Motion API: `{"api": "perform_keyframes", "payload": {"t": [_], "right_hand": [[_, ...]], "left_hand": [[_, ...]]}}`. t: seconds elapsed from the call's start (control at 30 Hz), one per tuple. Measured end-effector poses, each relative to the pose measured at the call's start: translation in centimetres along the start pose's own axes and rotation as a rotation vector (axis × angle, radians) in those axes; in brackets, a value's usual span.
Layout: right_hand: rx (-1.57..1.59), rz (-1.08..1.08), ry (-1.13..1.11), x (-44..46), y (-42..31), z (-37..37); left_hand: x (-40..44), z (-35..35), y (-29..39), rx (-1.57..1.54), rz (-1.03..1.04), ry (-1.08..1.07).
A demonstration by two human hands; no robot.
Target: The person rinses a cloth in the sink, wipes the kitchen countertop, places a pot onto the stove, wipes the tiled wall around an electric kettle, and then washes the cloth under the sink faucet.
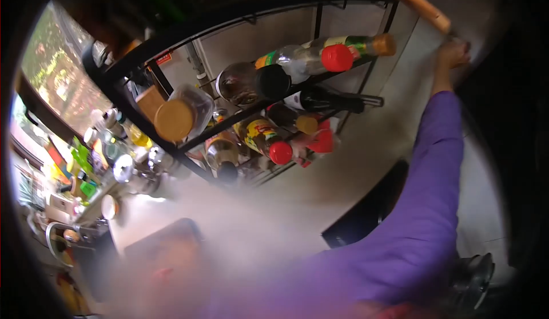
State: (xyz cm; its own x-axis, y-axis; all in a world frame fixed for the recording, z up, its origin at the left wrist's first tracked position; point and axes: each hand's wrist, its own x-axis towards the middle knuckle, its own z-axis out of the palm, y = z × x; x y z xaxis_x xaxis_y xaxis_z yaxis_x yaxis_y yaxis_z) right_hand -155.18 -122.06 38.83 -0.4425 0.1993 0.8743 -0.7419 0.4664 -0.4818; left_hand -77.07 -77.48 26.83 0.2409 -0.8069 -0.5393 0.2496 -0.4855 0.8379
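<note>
My right arm, in a purple sleeve, stretches to the upper right. At its end my right hand (454, 54) has its fingers curled, close to the end of a wooden handle (426, 11). What the fingers grip, if anything, does not show clearly. At the lower left, haze and blur cover a pinkish shape that may be my left hand (166, 276); its fingers cannot be made out. This shape lies over a dark-edged board (186, 227) on the pale counter (297, 204).
A black rack (251, 113) holds several bottles and jars, among them a red-capped bottle (280, 152) and a tan-lidded jar (173, 120). A black flat panel (372, 207) lies beside my sleeve. More containers and a faucet (54, 242) stand left, by the window (63, 73).
</note>
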Motion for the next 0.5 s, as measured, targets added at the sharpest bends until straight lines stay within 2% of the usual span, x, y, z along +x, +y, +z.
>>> {"api": "perform_keyframes", "payload": {"t": [0.03, 0.17, 0.2, 0.27, 0.3, 0.33, 0.37, 0.4, 0.47, 0.5], "right_hand": [[-0.012, 0.03, -0.03, -2.1, 0.6, 0.4], [-0.24, -0.084, -0.931, -3.7, -0.7, 2.6], [-0.214, -0.071, -1.039, -4.7, -1.6, 3.5], [0.44, 0.311, -0.716, -10.5, -5.2, 5.1], [0.585, 0.332, -0.628, -13.4, -5.6, 5.1], [0.628, 0.271, -0.559, -16.3, -5.1, 5.2], [0.529, 0.109, -0.546, -19.9, -3.5, 4.7], [0.451, -0.024, -0.548, -23.3, -1.6, 4.2], [0.452, -0.061, -0.621, -32.3, 3.3, 3.6], [0.457, -0.063, -0.617, -32.8, 3.9, 4.3]], "left_hand": [[0.0, 0.4, 0.9, 0.067, 0.015, -0.006], [2.2, -0.6, 1.4, 0.074, 0.05, -0.06], [3.0, -1.7, 0.8, 0.076, 0.038, -0.062], [5.0, -3.9, -1.1, 0.003, -0.09, -0.027], [5.8, -4.7, -2.1, -0.02, -0.13, -0.014], [6.3, -5.4, -3.0, 0.094, -0.02, -0.037], [6.8, -5.5, -3.5, 0.201, 0.091, -0.07], [6.7, -4.6, -3.3, 0.198, 0.092, -0.085], [5.7, -1.8, -2.1, 0.124, 0.148, -0.07], [5.0, -0.7, -1.2, 0.12, 0.153, -0.069]]}}
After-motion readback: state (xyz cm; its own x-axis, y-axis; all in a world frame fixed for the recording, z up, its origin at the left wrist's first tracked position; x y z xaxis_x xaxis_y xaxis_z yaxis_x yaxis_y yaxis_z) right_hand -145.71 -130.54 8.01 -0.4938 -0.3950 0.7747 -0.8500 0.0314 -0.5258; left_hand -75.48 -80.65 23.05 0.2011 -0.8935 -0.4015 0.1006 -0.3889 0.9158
